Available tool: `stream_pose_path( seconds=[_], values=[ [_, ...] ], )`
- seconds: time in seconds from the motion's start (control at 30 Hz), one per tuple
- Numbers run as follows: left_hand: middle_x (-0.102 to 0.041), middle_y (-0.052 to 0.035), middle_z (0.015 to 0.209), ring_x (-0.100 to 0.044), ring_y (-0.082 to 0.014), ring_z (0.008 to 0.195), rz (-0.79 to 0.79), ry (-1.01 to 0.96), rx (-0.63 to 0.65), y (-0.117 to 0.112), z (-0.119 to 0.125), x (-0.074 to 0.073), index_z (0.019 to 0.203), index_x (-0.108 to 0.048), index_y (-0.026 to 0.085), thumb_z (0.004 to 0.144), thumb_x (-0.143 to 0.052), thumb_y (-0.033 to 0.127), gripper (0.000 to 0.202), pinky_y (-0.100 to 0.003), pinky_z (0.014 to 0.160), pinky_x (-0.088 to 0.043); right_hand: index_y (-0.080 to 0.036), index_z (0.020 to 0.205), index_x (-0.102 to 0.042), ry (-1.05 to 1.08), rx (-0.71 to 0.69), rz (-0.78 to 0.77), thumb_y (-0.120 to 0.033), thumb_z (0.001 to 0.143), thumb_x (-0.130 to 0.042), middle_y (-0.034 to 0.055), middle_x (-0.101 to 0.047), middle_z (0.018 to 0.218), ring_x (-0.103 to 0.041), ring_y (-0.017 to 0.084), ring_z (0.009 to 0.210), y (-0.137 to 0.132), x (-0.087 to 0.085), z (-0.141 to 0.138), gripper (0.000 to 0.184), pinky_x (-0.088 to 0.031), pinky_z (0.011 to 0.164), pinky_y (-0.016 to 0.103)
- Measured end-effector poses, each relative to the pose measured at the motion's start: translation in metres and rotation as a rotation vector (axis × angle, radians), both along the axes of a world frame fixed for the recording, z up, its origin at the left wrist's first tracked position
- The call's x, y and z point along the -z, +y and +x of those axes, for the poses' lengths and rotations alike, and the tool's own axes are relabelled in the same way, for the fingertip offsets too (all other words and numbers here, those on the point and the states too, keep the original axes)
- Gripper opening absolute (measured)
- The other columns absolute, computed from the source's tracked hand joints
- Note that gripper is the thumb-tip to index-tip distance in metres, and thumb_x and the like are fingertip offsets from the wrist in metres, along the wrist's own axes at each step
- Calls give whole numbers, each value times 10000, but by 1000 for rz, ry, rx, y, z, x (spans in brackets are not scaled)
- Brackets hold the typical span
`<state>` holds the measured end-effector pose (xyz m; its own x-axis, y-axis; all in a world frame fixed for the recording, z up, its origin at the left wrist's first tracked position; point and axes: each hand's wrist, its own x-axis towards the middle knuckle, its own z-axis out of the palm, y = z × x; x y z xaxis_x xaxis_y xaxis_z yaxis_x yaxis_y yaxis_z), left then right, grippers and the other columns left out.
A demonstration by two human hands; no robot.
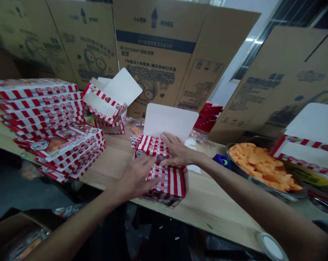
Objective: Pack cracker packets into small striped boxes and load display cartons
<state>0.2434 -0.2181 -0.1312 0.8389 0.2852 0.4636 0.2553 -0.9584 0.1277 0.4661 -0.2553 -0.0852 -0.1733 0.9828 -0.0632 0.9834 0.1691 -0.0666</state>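
A red-and-white striped cardboard box [175, 181] lies in front of me on the table, with a white flap [171, 121] standing up at its far side. My left hand [137, 177] is at the box's left side, its fingers stretched out and slightly blurred. Across the top of the box reaches my right hand [177, 150], fingers extended near the base of the flap. Neither hand is wrapped round anything. What lies inside the box is hidden.
Stacks of flat striped boxes [71, 145] stand at the left. Behind them, an opened striped box [104, 103] rests on another. A metal bowl of orange chips [253, 163] is at the right, near a tape roll [271, 246]. Large brown cartons [158, 43] line the back.
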Motion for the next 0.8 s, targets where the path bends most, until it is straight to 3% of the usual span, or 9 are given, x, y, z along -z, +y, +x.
stream_pose_path(
  seconds=[0.07,0.17,0.27,0.43,0.6,0.8],
  values=[
    [-402,-255,1439,-337,-326,1372,59,-17,-105,19,7,-17,1375,-381,7,950,-346,475,633,-470,1105,-309,-82,1513,-65,19,65,46,-731,863,-224,206,-74,1575,-70,351,1456,-7,2,-4,932,-167,1158,544],
    [-175,-253,1541,-120,-346,1447,28,356,-100,45,26,-26,1454,-246,-13,942,-279,556,766,-504,1148,-197,-18,1495,-134,-39,150,23,-724,869,-116,258,-119,1551,-103,380,1445,-11,18,-10,944,-182,1141,571],
    [-171,-287,1518,-133,-366,1439,-38,651,-52,58,43,-13,1445,-270,-25,883,-307,663,890,-526,1149,-156,22,1486,-143,-53,187,-115,-772,830,-207,299,-79,1538,-58,418,1438,-9,39,-17,1032,-136,1134,604],
    [-225,-365,1461,-210,-458,1392,-28,634,-38,55,49,7,1392,-346,-66,769,-469,708,1001,-595,1117,-139,-15,1504,-79,44,226,-260,-784,801,-307,256,19,1553,51,403,1434,-6,50,-21,1066,-70,1145,604],
    [-213,-362,1468,-202,-457,1392,-72,642,-47,49,48,5,1398,-338,-70,775,-489,676,984,-544,1123,-188,1,1499,-68,84,212,-247,-734,825,-361,277,77,1531,84,408,1425,-9,54,-21,1040,-63,1129,631],
    [-114,-365,1489,-100,-471,1404,-115,715,-89,43,51,1,1452,-234,-51,819,-425,677,984,-571,1104,-199,-4,1500,-70,94,233,-252,-603,847,-478,287,51,1537,62,410,1429,-10,54,-22,976,-68,1130,625]
  ],
)
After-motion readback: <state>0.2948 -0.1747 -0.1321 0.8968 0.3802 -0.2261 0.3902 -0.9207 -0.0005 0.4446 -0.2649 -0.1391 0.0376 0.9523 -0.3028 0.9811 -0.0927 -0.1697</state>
